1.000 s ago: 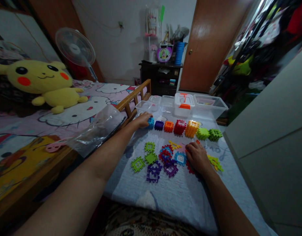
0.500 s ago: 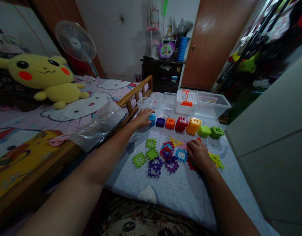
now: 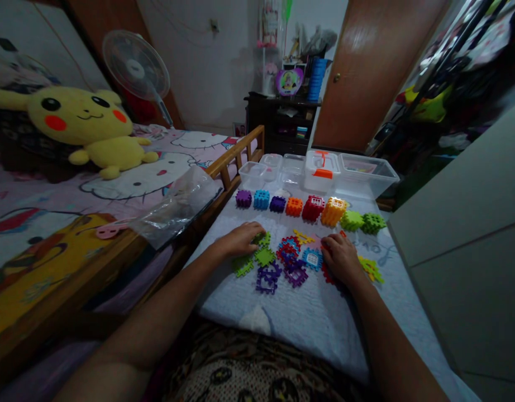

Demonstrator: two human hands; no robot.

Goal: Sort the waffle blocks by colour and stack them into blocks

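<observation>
My left hand (image 3: pixel 242 240) is at the left of the loose pieces, its bent fingers apart over a lime interlocking tile (image 3: pixel 263 240). Another lime tile (image 3: pixel 243 266) lies below that hand, and a third lime tile (image 3: pixel 265 257) is to its right. My right hand (image 3: pixel 340 255) rests with curled fingers over red pieces (image 3: pixel 328 273); what is under the fingers is mostly hidden. Between the hands lie a blue window tile (image 3: pixel 312 258), purple tiles (image 3: pixel 296 274), dark purple tiles (image 3: pixel 268 278), red and blue pieces (image 3: pixel 288 245) and yellow pieces (image 3: pixel 303 237).
Behind the loose tiles runs a row of stacks: purple (image 3: pixel 243 199), blue (image 3: pixel 261 199), red (image 3: pixel 313 209), yellow-orange (image 3: pixel 334 211) and others. Clear plastic boxes (image 3: pixel 368 176) stand behind them. A wooden bed rail (image 3: pixel 241 156) borders the table's left, with a plastic bag (image 3: pixel 177 204) on it.
My left hand has moved from the stacks back toward me, to the lime tiles. The purple stack it covered now shows. My right hand stays over the red pieces. The view has shifted slightly.
</observation>
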